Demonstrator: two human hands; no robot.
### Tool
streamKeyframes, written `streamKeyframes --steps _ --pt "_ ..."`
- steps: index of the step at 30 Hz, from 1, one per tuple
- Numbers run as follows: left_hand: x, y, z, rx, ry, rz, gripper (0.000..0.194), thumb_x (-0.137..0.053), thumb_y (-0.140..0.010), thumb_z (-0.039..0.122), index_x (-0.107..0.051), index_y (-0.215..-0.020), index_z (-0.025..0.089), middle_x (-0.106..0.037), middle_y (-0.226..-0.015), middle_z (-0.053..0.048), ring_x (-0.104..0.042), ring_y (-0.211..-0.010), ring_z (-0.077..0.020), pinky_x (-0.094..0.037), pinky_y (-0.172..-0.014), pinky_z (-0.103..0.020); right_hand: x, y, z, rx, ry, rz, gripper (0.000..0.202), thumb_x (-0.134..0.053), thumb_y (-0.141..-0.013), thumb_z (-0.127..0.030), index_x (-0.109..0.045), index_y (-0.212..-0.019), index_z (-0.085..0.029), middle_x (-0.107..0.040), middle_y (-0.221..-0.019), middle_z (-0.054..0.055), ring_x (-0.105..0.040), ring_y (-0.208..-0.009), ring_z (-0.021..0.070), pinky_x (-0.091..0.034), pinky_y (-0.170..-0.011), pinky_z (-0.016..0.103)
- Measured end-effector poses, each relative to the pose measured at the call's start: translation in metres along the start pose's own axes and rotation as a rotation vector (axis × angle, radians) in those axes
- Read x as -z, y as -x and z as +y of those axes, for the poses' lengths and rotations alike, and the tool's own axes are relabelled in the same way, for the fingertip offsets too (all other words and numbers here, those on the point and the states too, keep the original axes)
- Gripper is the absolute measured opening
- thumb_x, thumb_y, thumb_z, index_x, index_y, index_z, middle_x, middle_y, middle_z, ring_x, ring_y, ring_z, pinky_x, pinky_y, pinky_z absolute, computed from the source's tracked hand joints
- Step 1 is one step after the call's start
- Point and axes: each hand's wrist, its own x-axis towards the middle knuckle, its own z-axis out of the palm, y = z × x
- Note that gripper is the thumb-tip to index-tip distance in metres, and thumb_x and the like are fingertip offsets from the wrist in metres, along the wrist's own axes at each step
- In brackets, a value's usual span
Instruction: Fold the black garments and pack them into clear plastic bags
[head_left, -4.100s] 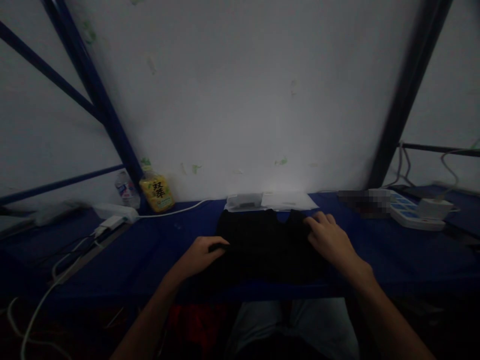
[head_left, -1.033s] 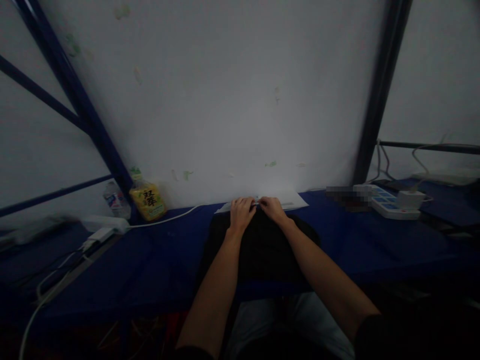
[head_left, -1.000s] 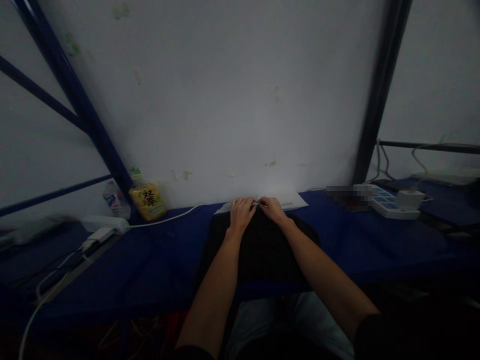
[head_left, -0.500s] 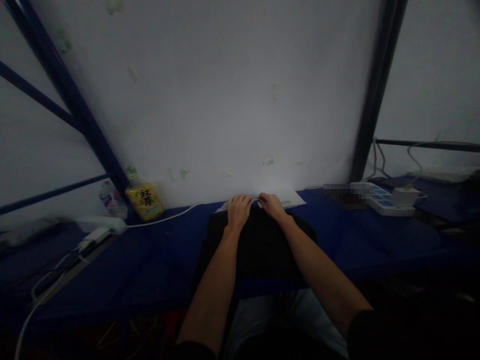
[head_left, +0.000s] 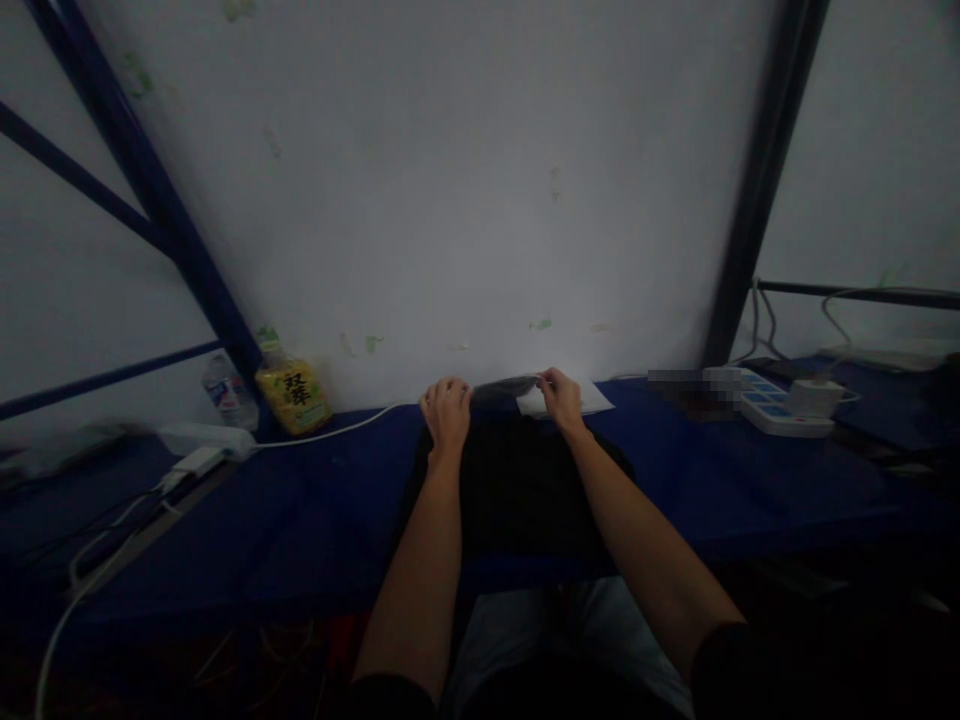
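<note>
A black, soft-looking bundle (head_left: pixel 525 490) lies on the blue table in front of me; the dim light hides what kind of thing it is. Along its far edge a thin, dark, see-through sheet (head_left: pixel 506 390), which looks like plastic, is stretched between my hands. My left hand (head_left: pixel 448 412) is closed at the left end of this sheet, fingers bent over it. At the right end, my right hand (head_left: pixel 561 398) pinches the sheet's upper edge between thumb and fingers. Some white paper (head_left: pixel 596 398) lies flat behind the bundle, partly covered by my right hand.
Against the wall at left stand a yellow packet (head_left: pixel 294 398) and a clear plastic bottle (head_left: pixel 228 395). A white power strip (head_left: pixel 206 440) with cables lies beside them. At right sits another white power strip (head_left: pixel 780 405) with a plug. Blue metal posts (head_left: pixel 161 200) frame the table (head_left: pixel 322 510).
My hands have moved apart, the left one to the left and the right one slightly right and up. The dark see-through sheet now shows spread between them.
</note>
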Motion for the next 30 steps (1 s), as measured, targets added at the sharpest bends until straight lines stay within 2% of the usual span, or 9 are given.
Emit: streamKeyframes --steps 6,11,14,17,19,21,24,26,30 --pt "0.000 0.000 -0.003 0.068 0.050 0.053 0.016 -0.050 -0.094 0.031 -0.061 -0.103 0.024 -0.058 -0.113 -0.009 -0.051 -0.108 -0.0259 -0.035 -0.092 -0.038 0.006 -0.003 0.003 -0.101 -0.082 0.109 0.032 -0.040 -0.091 -0.041 -0.062 -0.096 -0.018 -0.070 -0.086 0.006 -0.065 -0.078 0.0196 -0.049 -0.076 0.031" --pt "-0.009 0.001 0.003 0.067 0.148 -0.015 0.017 -0.044 -0.097 0.032 -0.055 -0.106 0.024 -0.058 -0.108 -0.005 -0.060 -0.092 -0.0182 -0.043 -0.078 -0.028 0.006 0.000 -0.005 -0.140 -0.007 0.116 0.038 -0.035 -0.093 -0.033 -0.052 -0.123 -0.017 -0.068 -0.084 0.007 -0.063 -0.078 0.0210 -0.047 -0.076 0.033" --pt "-0.014 0.002 0.004 0.045 0.204 -0.050 0.016 -0.042 -0.097 0.032 -0.052 -0.107 0.024 -0.059 -0.106 -0.004 -0.061 -0.087 -0.0158 -0.045 -0.076 -0.026 0.005 0.005 -0.022 -0.016 0.129 0.057 0.039 -0.037 -0.091 -0.026 -0.052 -0.126 -0.016 -0.066 -0.088 0.008 -0.059 -0.087 0.0226 -0.044 -0.082 0.034" --pt "-0.017 0.003 0.003 0.031 0.253 -0.079 0.016 -0.042 -0.097 0.031 -0.050 -0.108 0.023 -0.062 -0.105 -0.004 -0.062 -0.087 -0.0163 -0.046 -0.078 -0.027 0.002 0.010 -0.040 0.221 0.270 -0.029 0.028 -0.042 -0.090 -0.023 -0.064 -0.106 -0.018 -0.063 -0.099 0.011 -0.051 -0.101 0.0250 -0.039 -0.091 0.036" --pt "-0.018 0.004 0.002 0.031 0.295 -0.101 0.016 -0.041 -0.097 0.031 -0.048 -0.110 0.023 -0.063 -0.103 -0.005 -0.063 -0.089 -0.0175 -0.047 -0.078 -0.028 0.000 0.013 -0.050 0.315 0.330 -0.099 0.022 -0.046 -0.089 -0.022 -0.067 -0.097 -0.019 -0.061 -0.102 0.011 -0.048 -0.103 0.0256 -0.037 -0.092 0.037" --pt "-0.019 0.004 0.002 0.024 0.331 -0.118 0.016 -0.041 -0.098 0.031 -0.047 -0.110 0.022 -0.064 -0.102 -0.006 -0.064 -0.093 -0.0187 -0.047 -0.080 -0.029 -0.001 0.014 -0.055 0.332 0.381 -0.161 0.019 -0.048 -0.088 -0.021 -0.067 -0.092 -0.019 -0.062 -0.100 0.010 -0.048 -0.102 0.0260 -0.037 -0.090 0.038" --pt "-0.019 0.004 0.003 -0.005 0.374 -0.121 0.014 -0.041 -0.098 0.029 -0.047 -0.108 0.022 -0.065 -0.102 -0.007 -0.064 -0.096 -0.0193 -0.048 -0.083 -0.030 -0.002 0.013 -0.057 0.281 0.439 -0.234 0.019 -0.046 -0.089 -0.020 -0.066 -0.091 -0.018 -0.065 -0.094 0.011 -0.052 -0.096 0.0256 -0.038 -0.087 0.038" --pt "-0.020 0.005 0.005 -0.029 0.394 -0.116 0.013 -0.042 -0.097 0.029 -0.048 -0.106 0.022 -0.065 -0.099 -0.006 -0.065 -0.094 -0.0191 -0.048 -0.083 -0.030 -0.005 0.013 -0.055 0.254 0.439 -0.280 0.021 -0.046 -0.089 -0.017 -0.065 -0.099 -0.017 -0.067 -0.095 0.011 -0.055 -0.094 0.0247 -0.039 -0.086 0.036" --pt "-0.021 0.007 0.007 -0.091 0.422 -0.122 0.016 -0.051 -0.092 0.028 -0.048 -0.107 0.022 -0.065 -0.098 -0.005 -0.064 -0.093 -0.0181 -0.049 -0.085 -0.030 -0.011 0.012 -0.045 0.276 0.376 -0.362 0.034 -0.051 -0.086 -0.016 -0.058 -0.119 -0.018 -0.064 -0.114 0.011 -0.055 -0.106 0.0223 -0.040 -0.091 0.032"
